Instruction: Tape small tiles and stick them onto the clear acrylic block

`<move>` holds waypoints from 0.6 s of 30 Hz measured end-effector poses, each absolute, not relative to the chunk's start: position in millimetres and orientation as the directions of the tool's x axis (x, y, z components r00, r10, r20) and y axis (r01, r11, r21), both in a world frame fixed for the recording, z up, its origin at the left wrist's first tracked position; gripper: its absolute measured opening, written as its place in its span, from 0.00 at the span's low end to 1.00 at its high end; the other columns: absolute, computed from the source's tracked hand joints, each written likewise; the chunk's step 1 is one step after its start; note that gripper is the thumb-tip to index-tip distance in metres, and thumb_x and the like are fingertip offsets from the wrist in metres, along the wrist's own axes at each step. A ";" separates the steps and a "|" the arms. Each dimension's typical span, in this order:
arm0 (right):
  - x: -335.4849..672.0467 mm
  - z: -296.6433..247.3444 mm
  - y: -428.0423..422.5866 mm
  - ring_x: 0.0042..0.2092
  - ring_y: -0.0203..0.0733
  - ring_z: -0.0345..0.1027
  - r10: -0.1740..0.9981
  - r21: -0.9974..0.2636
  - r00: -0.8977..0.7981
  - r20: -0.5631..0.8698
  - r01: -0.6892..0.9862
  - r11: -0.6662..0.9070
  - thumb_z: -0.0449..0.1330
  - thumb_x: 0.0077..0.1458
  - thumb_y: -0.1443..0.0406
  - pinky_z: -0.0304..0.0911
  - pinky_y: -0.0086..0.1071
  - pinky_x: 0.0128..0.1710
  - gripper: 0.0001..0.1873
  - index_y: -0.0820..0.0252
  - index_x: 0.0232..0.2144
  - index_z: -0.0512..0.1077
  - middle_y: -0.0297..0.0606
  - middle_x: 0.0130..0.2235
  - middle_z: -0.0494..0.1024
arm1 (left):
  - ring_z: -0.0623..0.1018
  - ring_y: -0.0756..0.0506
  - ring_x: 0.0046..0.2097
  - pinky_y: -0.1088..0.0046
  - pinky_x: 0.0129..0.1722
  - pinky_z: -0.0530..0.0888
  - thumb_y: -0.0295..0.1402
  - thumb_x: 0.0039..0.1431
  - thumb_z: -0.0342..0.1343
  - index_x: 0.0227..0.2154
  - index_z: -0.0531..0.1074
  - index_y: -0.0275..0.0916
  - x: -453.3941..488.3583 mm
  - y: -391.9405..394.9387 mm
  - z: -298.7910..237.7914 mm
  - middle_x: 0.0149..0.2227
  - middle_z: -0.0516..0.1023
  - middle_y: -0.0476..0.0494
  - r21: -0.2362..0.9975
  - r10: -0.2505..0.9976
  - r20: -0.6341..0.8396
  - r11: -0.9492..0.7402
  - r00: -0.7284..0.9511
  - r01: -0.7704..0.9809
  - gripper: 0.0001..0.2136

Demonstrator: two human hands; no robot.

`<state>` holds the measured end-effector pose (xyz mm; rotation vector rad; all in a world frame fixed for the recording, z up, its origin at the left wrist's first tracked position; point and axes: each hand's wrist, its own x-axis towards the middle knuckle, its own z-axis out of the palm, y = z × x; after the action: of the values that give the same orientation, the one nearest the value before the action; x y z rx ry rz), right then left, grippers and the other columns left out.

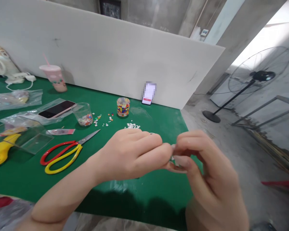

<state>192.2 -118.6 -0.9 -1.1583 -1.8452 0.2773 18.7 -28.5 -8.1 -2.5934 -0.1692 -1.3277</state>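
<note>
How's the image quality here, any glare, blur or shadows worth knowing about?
Head view: glare washes out the upper right; the propped phone is partly pixelated; the right hand looks slightly blurred; dark shadows fall across the near part of the green table.

White glare enters to the right, beyond the right hand [214,173], which looks blurred. Soft shadows darken the green table [110,199] below the left hand [132,157].

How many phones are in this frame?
2: a dark-screened phone lying on plastic packaging beside the clear cup, and a lit phone leaning against the white board. Others may be hidden.
</note>
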 end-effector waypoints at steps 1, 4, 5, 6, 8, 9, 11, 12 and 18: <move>195.2 1.0 -121.6 0.37 0.32 0.68 0.799 -0.527 -0.171 0.577 0.670 0.524 0.54 0.65 0.70 0.67 0.24 0.37 0.06 0.53 0.40 0.68 0.33 0.39 0.70 | 0.71 0.52 0.23 0.75 0.22 0.65 0.30 0.70 0.48 0.29 0.68 0.37 18.4 -28.2 -7.3 0.22 0.74 0.51 -0.156 0.003 0.806 -0.963 0.592 0.217 0.12; 201.0 4.9 -128.7 0.41 0.33 0.72 0.808 -0.401 -0.232 0.542 0.774 0.491 0.50 0.64 0.73 0.69 0.24 0.39 0.13 0.52 0.45 0.69 0.36 0.43 0.73 | 0.70 0.52 0.23 0.75 0.23 0.64 0.30 0.70 0.47 0.31 0.68 0.38 16.0 -27.2 -5.5 0.22 0.73 0.53 -0.182 0.026 0.774 -0.948 0.632 0.262 0.11; 201.9 5.4 -130.3 0.41 0.33 0.73 0.812 -0.389 -0.241 0.532 0.782 0.487 0.49 0.64 0.73 0.70 0.23 0.39 0.14 0.52 0.45 0.69 0.36 0.44 0.74 | 0.69 0.52 0.23 0.75 0.24 0.63 0.29 0.70 0.47 0.31 0.69 0.39 15.1 -26.9 -5.0 0.22 0.72 0.53 -0.194 0.033 0.760 -0.942 0.649 0.275 0.10; 202.5 5.7 -131.3 0.40 0.33 0.74 0.815 -0.384 -0.248 0.524 0.785 0.486 0.49 0.65 0.73 0.70 0.23 0.38 0.14 0.52 0.46 0.69 0.37 0.44 0.74 | 0.68 0.52 0.22 0.75 0.24 0.62 0.29 0.70 0.47 0.32 0.69 0.39 14.3 -26.6 -4.6 0.22 0.72 0.53 -0.207 0.041 0.743 -0.935 0.668 0.287 0.10; 203.5 5.6 -132.0 0.40 0.34 0.75 0.824 -0.381 -0.259 0.504 0.789 0.481 0.49 0.65 0.72 0.72 0.24 0.38 0.14 0.52 0.46 0.69 0.38 0.44 0.75 | 0.65 0.52 0.22 0.75 0.23 0.60 0.28 0.70 0.47 0.34 0.70 0.40 13.5 -26.3 -4.1 0.22 0.70 0.54 -0.236 0.053 0.712 -0.921 0.700 0.309 0.09; 204.1 5.5 -131.8 0.39 0.35 0.75 0.827 -0.378 -0.262 0.498 0.792 0.479 0.49 0.65 0.72 0.72 0.25 0.37 0.13 0.53 0.45 0.69 0.38 0.44 0.76 | 0.64 0.51 0.22 0.74 0.23 0.59 0.29 0.70 0.47 0.34 0.70 0.40 13.5 -26.4 -4.0 0.22 0.69 0.54 -0.249 0.057 0.697 -0.915 0.714 0.317 0.09; 205.8 5.6 -130.5 0.39 0.35 0.75 0.832 -0.358 -0.279 0.480 0.804 0.476 0.49 0.65 0.72 0.72 0.25 0.35 0.13 0.53 0.45 0.70 0.38 0.43 0.77 | 0.62 0.51 0.22 0.74 0.23 0.57 0.30 0.70 0.46 0.33 0.70 0.41 14.2 -27.1 -4.1 0.22 0.67 0.55 -0.263 0.075 0.661 -0.909 0.747 0.324 0.10; 206.9 5.7 -129.3 0.38 0.35 0.75 0.833 -0.346 -0.290 0.471 0.808 0.477 0.49 0.64 0.72 0.71 0.26 0.33 0.14 0.53 0.44 0.70 0.37 0.43 0.77 | 0.61 0.51 0.22 0.73 0.22 0.56 0.30 0.71 0.46 0.32 0.70 0.41 14.7 -27.7 -4.3 0.22 0.65 0.55 -0.260 0.088 0.641 -0.910 0.762 0.324 0.11; 212.3 4.6 -118.2 0.36 0.34 0.73 0.856 -0.398 -0.318 0.407 0.782 0.480 0.52 0.65 0.71 0.69 0.27 0.32 0.11 0.52 0.39 0.72 0.32 0.39 0.78 | 0.62 0.49 0.22 0.70 0.24 0.55 0.27 0.68 0.47 0.30 0.67 0.40 15.9 -31.5 -5.9 0.24 0.64 0.53 -0.206 0.185 0.490 -0.925 0.852 0.319 0.10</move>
<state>212.3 -118.2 4.6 -1.3494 -2.1581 0.1701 15.9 -31.5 -5.9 -2.7481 -0.3826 -0.6859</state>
